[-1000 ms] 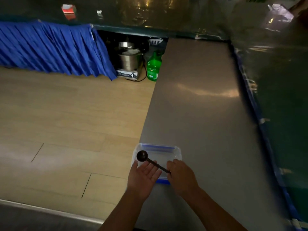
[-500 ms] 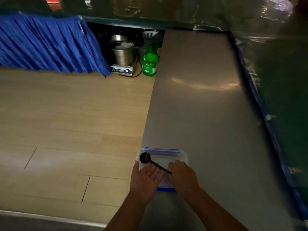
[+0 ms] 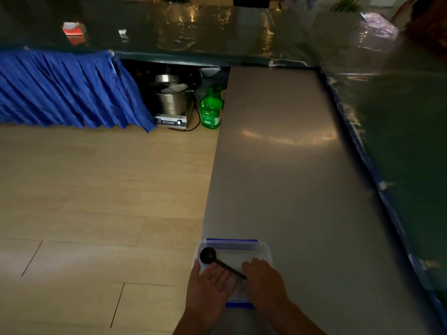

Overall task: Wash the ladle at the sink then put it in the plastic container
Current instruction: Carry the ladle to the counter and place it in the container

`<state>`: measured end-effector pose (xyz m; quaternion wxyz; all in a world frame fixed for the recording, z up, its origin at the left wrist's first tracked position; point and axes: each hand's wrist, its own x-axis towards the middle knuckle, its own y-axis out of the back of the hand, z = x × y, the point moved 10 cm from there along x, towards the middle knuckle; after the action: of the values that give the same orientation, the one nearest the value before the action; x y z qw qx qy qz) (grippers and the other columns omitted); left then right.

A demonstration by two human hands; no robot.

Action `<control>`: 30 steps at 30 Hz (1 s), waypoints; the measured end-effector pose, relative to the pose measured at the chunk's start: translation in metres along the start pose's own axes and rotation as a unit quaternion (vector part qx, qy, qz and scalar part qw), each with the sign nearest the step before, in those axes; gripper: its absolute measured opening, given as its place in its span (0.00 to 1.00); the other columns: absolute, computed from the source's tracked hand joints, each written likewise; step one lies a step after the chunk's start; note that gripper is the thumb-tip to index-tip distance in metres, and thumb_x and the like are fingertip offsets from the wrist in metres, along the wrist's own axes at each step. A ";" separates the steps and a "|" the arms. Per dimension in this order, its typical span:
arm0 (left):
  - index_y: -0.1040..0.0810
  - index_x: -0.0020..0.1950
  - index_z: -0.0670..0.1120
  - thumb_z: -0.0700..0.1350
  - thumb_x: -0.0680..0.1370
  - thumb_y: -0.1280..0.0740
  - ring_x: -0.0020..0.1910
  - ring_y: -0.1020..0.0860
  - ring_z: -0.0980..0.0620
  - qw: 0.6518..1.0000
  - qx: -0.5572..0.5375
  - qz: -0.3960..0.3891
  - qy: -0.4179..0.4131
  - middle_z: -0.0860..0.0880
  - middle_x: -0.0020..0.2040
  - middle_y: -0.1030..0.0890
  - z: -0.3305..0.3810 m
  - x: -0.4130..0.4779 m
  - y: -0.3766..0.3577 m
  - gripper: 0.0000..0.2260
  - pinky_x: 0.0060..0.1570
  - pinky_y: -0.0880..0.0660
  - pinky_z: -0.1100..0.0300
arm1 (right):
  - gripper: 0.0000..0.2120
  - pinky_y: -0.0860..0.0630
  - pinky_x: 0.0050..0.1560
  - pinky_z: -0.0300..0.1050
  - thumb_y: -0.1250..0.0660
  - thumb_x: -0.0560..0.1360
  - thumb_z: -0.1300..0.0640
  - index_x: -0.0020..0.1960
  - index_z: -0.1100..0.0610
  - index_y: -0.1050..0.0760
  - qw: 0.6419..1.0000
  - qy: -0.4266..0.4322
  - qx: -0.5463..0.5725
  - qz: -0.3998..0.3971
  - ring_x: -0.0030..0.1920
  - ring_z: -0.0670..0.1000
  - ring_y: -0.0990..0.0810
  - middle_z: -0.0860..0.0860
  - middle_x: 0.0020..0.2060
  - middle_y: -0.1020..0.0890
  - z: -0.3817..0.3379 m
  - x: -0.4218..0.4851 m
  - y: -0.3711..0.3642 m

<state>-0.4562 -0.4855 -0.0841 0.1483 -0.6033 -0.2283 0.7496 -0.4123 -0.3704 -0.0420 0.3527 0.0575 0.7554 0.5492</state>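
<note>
A small black ladle (image 3: pixel 212 257) hangs over a clear plastic container (image 3: pixel 262 249) with blue clips, which stands at the near left edge of a steel counter. The ladle's round bowl is above the container's left corner. My right hand (image 3: pixel 262 278) grips the end of its handle. My left hand (image 3: pixel 209 284) is flat and palm up under the handle, fingers apart, over the container's left side. No sink is in view.
The long steel counter (image 3: pixel 290 177) runs away from me, with a foil-covered wall on its right. On the wooden floor at the far left stand a steel pot (image 3: pixel 170 99) on a cooker, a green bottle (image 3: pixel 211 111) and a blue pleated cloth (image 3: pixel 65 90).
The ladle's bowl has moved from beyond the container's left edge to above its left corner. Both hands keep their pose. The view has shifted slightly.
</note>
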 end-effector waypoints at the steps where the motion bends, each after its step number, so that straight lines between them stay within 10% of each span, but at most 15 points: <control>1: 0.33 0.73 0.40 0.63 0.78 0.42 0.69 0.29 0.37 1.000 0.006 0.000 0.000 0.38 0.70 0.28 0.000 0.000 -0.001 0.33 0.71 0.35 0.40 | 0.11 0.24 0.52 0.52 0.43 0.79 0.55 0.60 0.54 0.30 1.000 -0.002 0.002 0.003 0.59 0.56 0.25 0.55 0.58 0.25 0.001 0.000 0.000; 30: 0.27 0.67 0.40 0.60 0.78 0.39 0.64 0.25 0.37 1.000 0.018 -0.018 -0.018 0.36 0.64 0.23 -0.007 -0.003 0.001 0.27 0.69 0.32 0.40 | 0.12 0.24 0.54 0.49 0.42 0.79 0.57 0.62 0.55 0.31 0.999 -0.023 0.033 0.013 0.61 0.54 0.26 0.54 0.60 0.25 0.009 -0.011 -0.002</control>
<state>-0.4491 -0.4864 -0.0831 0.1687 -0.5827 -0.2283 0.7615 -0.3981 -0.3692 -0.0405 0.3612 0.0916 0.7639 0.5270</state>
